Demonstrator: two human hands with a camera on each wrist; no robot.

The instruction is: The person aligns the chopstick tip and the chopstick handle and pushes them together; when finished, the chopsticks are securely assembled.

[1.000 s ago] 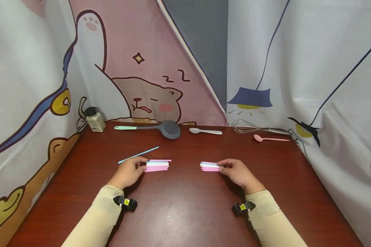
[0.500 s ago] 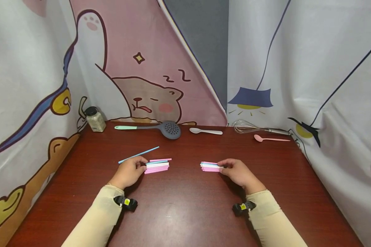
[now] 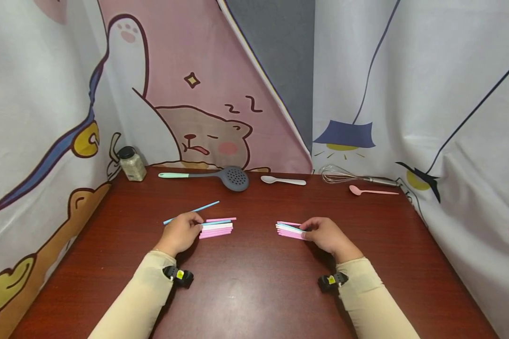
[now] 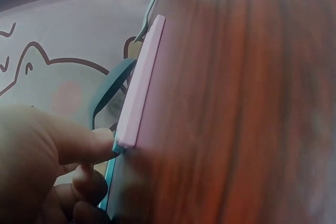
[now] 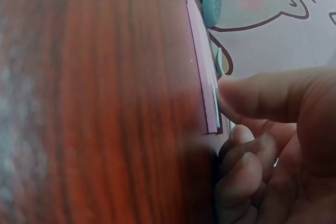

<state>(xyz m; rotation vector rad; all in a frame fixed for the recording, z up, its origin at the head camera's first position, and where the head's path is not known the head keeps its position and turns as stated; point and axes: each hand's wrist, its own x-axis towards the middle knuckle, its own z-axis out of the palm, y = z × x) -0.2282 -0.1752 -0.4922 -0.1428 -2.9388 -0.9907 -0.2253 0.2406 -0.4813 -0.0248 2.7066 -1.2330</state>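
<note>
My left hand (image 3: 183, 231) is at the left end of a flat bundle of pink, white and light blue straws (image 3: 217, 229), thumb and index finger pinching that end. In the left wrist view a pink straw (image 4: 142, 85) runs away from my thumb tip, close along the tabletop. Across from it, my right hand (image 3: 324, 235) pinches the right end of a second, similar bundle of straws (image 3: 289, 230). The right wrist view has my thumb beside a pink straw (image 5: 203, 66), the other fingers curled below. Behind my left hand lies a single blue straw (image 3: 203, 206).
Along the back of the brown table (image 3: 254, 292) lie a slotted skimmer (image 3: 235, 179), a white spoon (image 3: 283, 181), a whisk (image 3: 348, 177) and a pink spoon (image 3: 373, 190). A black-lidded jar (image 3: 132, 165) stands in the back left corner. Printed curtains (image 3: 212, 141) border the table.
The left bundle has turned slightly, its straws now slanting up to the right. The right bundle's near straws have angled down toward my right hand. Both hands have shifted only slightly.
</note>
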